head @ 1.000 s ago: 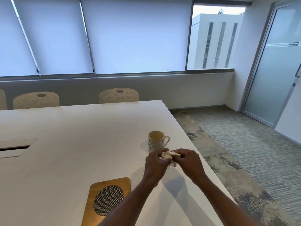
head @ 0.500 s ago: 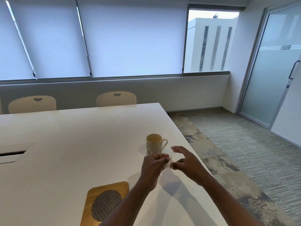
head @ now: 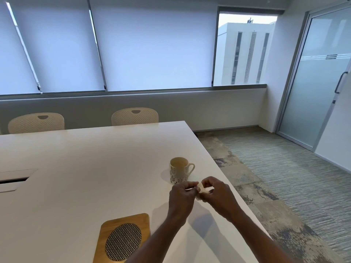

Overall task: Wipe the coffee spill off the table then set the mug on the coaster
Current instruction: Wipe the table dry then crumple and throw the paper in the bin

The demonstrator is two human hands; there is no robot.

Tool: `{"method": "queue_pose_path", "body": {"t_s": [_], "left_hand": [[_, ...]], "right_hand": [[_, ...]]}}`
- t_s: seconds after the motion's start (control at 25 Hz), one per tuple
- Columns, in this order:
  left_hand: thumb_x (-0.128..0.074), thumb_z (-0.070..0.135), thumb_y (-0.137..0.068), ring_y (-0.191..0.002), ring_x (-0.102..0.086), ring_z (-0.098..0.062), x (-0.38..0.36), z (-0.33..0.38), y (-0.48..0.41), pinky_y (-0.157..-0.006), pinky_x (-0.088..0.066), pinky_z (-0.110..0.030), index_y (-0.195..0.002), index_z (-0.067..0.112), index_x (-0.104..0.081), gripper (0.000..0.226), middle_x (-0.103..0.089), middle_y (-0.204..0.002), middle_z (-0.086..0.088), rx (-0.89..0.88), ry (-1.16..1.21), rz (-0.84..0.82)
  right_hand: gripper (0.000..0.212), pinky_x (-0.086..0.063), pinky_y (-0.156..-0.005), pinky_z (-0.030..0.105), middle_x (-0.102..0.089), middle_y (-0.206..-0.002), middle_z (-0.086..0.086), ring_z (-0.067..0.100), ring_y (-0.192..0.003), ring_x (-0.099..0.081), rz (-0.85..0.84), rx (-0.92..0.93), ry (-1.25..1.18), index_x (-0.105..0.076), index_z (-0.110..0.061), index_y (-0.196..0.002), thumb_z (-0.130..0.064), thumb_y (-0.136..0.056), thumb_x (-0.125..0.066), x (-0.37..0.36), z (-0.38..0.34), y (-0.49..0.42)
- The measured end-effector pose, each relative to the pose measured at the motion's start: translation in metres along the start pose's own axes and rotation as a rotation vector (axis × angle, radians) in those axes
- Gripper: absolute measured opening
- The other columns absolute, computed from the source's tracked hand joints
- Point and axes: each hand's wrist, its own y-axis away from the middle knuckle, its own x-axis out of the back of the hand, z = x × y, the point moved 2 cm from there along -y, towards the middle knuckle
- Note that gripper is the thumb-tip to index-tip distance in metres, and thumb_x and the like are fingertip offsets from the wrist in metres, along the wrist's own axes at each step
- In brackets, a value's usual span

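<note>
A cream mug with a dark leaf pattern stands upright on the white table, its handle pointing right. Just in front of it, above the table, my left hand and my right hand both pinch a small crumpled white tissue between their fingertips. Most of the tissue is hidden by my fingers. A wooden coaster with an oval patterned insert lies near the table's front edge, left of my forearms. No coffee spill shows on the table.
The table's right edge runs close to my right hand, with carpet floor beyond. A cable hatch is set into the table at the left. Two cream chairs stand at the far side. A frosted glass door is at the right.
My right hand let go of the tissue and opened half a second ago, then closed on it again beside my left hand. The camera view shifted slightly; mug and coaster stayed in place.
</note>
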Motion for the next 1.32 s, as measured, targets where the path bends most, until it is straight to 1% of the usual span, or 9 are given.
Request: {"method": "queue_pose_path", "body": {"t_s": [0.12,0.28,0.4,0.6,0.72,0.8,0.88,1.16,1.32], "left_hand": [[-0.071,0.01,-0.085,-0.08,-0.075,-0.018,-0.005,-0.003,0.001,-0.078,-0.06,-0.032,-0.087,0.023,-0.082,0.018,-0.079,-0.081,0.001,0.011,0.036,-0.078],[-0.078,0.019,-0.08,-0.079,-0.074,-0.025,-0.015,-0.002,0.001,-0.076,-0.062,-0.038,-0.082,0.014,-0.078,0.006,-0.077,-0.08,-0.008,0.073,0.131,-0.033],[-0.07,0.033,-0.088,-0.082,-0.075,-0.02,-0.031,-0.003,0.007,-0.076,-0.06,-0.031,-0.087,0.011,-0.078,0.023,-0.078,-0.087,-0.01,0.206,0.24,-0.204],[-0.073,0.028,-0.088,-0.083,-0.076,-0.027,-0.041,0.003,0.012,-0.081,-0.062,-0.036,-0.081,0.009,-0.08,0.022,-0.078,-0.082,-0.013,0.16,0.259,-0.16],[-0.076,0.016,-0.085,-0.085,-0.074,-0.035,-0.036,0.001,0.008,-0.087,-0.06,-0.043,-0.082,0.005,-0.08,0.012,-0.077,-0.085,-0.018,0.173,0.28,-0.156],[-0.076,0.013,-0.083,-0.08,-0.07,-0.032,-0.037,0.001,0.008,-0.089,-0.057,-0.046,-0.084,0.003,-0.079,0.01,-0.075,-0.088,-0.024,0.154,0.284,-0.215],[-0.079,0.012,-0.08,-0.077,-0.067,-0.027,-0.044,0.001,0.009,-0.087,-0.057,-0.044,-0.085,0.005,-0.08,0.009,-0.074,-0.089,-0.026,0.116,0.245,-0.263],[-0.079,0.013,-0.075,-0.076,-0.072,-0.014,-0.091,-0.006,0.018,-0.073,-0.059,-0.035,-0.09,0.019,-0.076,0.016,-0.077,-0.081,0.0,-0.024,0.015,-0.252],[-0.072,0.029,-0.084,-0.077,-0.07,-0.003,-0.131,0.001,0.026,-0.072,-0.056,-0.025,-0.099,0.021,-0.078,0.018,-0.077,-0.087,0.007,-0.107,-0.118,-0.301]], "right_hand": [[0.053,-0.054,-0.06,0.013,-0.071,-0.101,-0.011,0.003,-0.063,-0.071,-0.098,0.041,0.06,-0.065,-0.035,-0.119,-0.017,-0.071,-0.077,0.005,0.002,0.003],[0.023,-0.061,-0.062,0.023,-0.076,-0.076,-0.012,0.004,-0.064,-0.072,0.012,0.023,0.015,-0.076,-0.035,-0.093,-0.023,-0.074,-0.071,0.017,0.005,0.007],[0.022,-0.054,-0.059,0.01,-0.075,-0.072,-0.017,0.0,-0.066,-0.071,0.09,0.073,0.052,-0.073,-0.037,-0.091,-0.017,-0.084,-0.067,0.028,0.005,0.008],[0.035,-0.05,-0.071,0.004,-0.068,-0.104,-0.019,-0.013,-0.086,-0.065,0.033,0.082,0.141,-0.057,-0.031,-0.114,-0.007,-0.089,-0.062,0.034,0.011,0.011],[0.031,-0.056,-0.084,0.021,-0.071,-0.118,-0.005,0.001,-0.102,-0.069,-0.108,-0.073,-0.21,-0.06,-0.026,-0.117,-0.009,-0.091,-0.062,0.037,0.025,0.013],[0.029,-0.058,-0.079,0.025,-0.074,-0.112,0.004,0.014,-0.1,-0.072,-0.148,-0.212,-0.534,-0.063,-0.015,-0.121,-0.014,-0.092,-0.066,0.039,0.031,0.015],[0.029,-0.057,-0.076,0.024,-0.076,-0.103,0.013,0.021,-0.095,-0.073,-0.128,-0.28,-0.626,-0.068,-0.007,-0.116,-0.014,-0.087,-0.071,0.047,0.038,0.014],[0.02,-0.058,-0.076,0.034,-0.072,-0.091,0.027,0.023,-0.078,-0.07,-0.087,-0.27,-0.422,-0.077,-0.009,-0.092,0.003,-0.076,-0.077,0.093,0.055,0.026],[0.019,-0.06,-0.075,0.036,-0.073,-0.078,0.001,0.016,-0.073,-0.069,0.055,-0.212,-0.118,-0.077,-0.024,-0.084,-0.006,-0.076,-0.076,0.125,0.067,0.041]]}}
